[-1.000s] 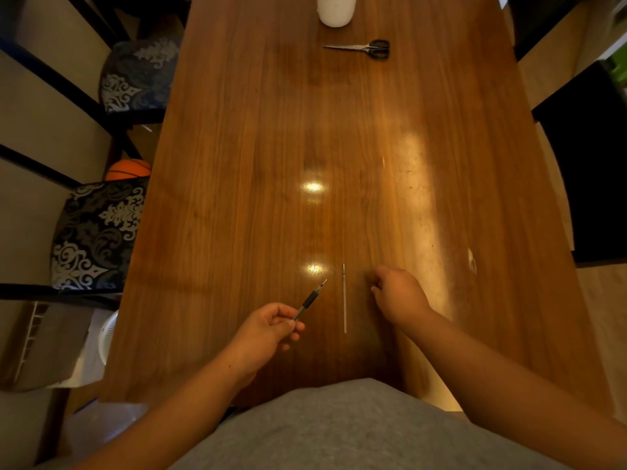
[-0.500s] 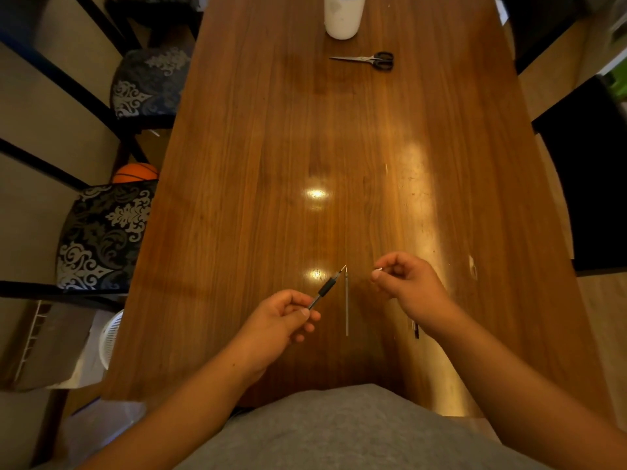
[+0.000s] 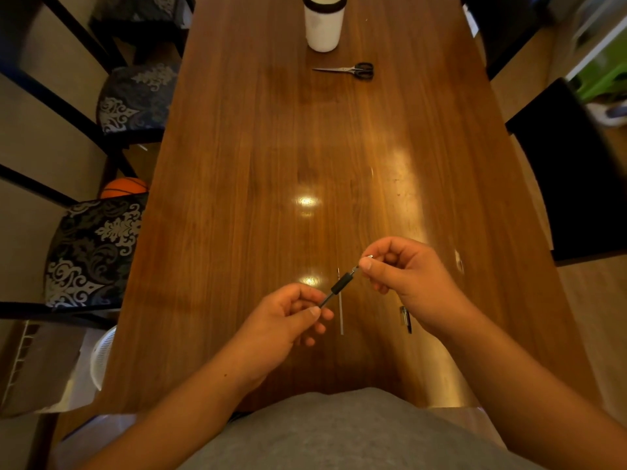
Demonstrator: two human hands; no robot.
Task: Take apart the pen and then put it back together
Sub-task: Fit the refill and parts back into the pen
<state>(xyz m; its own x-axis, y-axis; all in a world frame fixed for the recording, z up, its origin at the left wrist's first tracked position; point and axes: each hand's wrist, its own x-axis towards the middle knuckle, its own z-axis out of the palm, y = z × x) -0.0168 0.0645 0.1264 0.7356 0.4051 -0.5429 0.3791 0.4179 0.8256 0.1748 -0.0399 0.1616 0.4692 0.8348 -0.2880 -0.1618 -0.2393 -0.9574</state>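
My left hand (image 3: 285, 320) pinches the rear of the pen barrel (image 3: 341, 287), a thin tube with a black rubber grip, held tilted up to the right above the wooden table (image 3: 258, 164). My right hand (image 3: 407, 276) pinches a small silvery tip piece (image 3: 368, 257) right at the barrel's front end. The thin refill (image 3: 341, 317) lies flat on the table just below the barrel, pointing away from me. A short dark pen part (image 3: 405, 318) with a clip lies on the table under my right wrist.
Far up the table stand a white cylindrical container (image 3: 323, 23) and black-handled scissors (image 3: 349, 69). Patterned chairs (image 3: 91, 252) line the left side with an orange basketball (image 3: 124, 188) behind; a black chair (image 3: 576, 171) stands at the right.
My right hand lifted off the table with the small tip piece and moved left to the barrel's front end. My left hand raised the barrel toward it. The dark clip part came into view.
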